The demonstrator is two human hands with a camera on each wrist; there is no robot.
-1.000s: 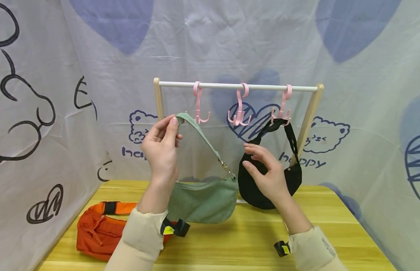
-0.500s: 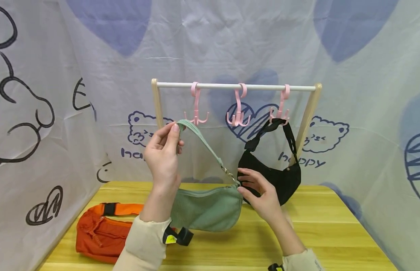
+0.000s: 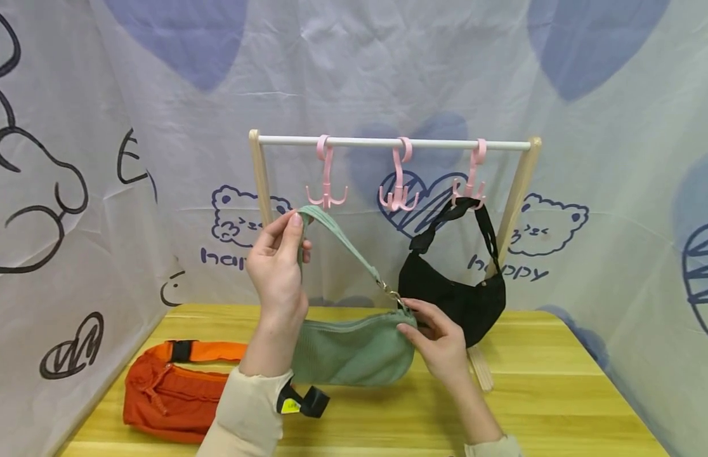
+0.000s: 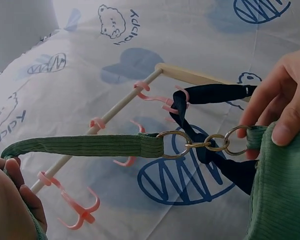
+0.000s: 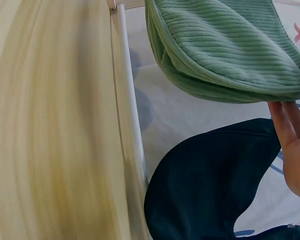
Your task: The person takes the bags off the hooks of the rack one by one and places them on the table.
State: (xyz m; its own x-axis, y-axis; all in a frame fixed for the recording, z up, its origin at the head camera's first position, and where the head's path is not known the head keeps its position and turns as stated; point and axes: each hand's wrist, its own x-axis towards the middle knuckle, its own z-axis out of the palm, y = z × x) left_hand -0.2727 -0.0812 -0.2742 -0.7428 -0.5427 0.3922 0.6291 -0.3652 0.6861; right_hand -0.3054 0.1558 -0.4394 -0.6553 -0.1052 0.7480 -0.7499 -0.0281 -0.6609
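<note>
A green corduroy handbag [image 3: 354, 352] hangs above the table by its strap [image 3: 345, 241]. My left hand [image 3: 276, 266] pinches the top of that strap between thumb and fingers. At the bag's upper right corner, my right hand [image 3: 436, 339] pinches the fabric, thumb on the near side and fingers behind. Gold rings and chain links [image 4: 205, 144] join strap and bag in the left wrist view, just beside the right fingertips. The bag's left end is hidden behind my left forearm in the head view.
Three pink hooks [image 3: 398, 190] hang from the white rail [image 3: 365, 142] of a wooden-sided rack. A black shoulder bag [image 3: 451, 298] hangs from the right hook. An orange-red waist bag [image 3: 171, 400] lies at the left of the wooden table [image 3: 548, 381].
My right hand has come down and left from beside the black bag and now grips the green bag's corner. My left hand, still pinching the strap, has lowered slightly.
</note>
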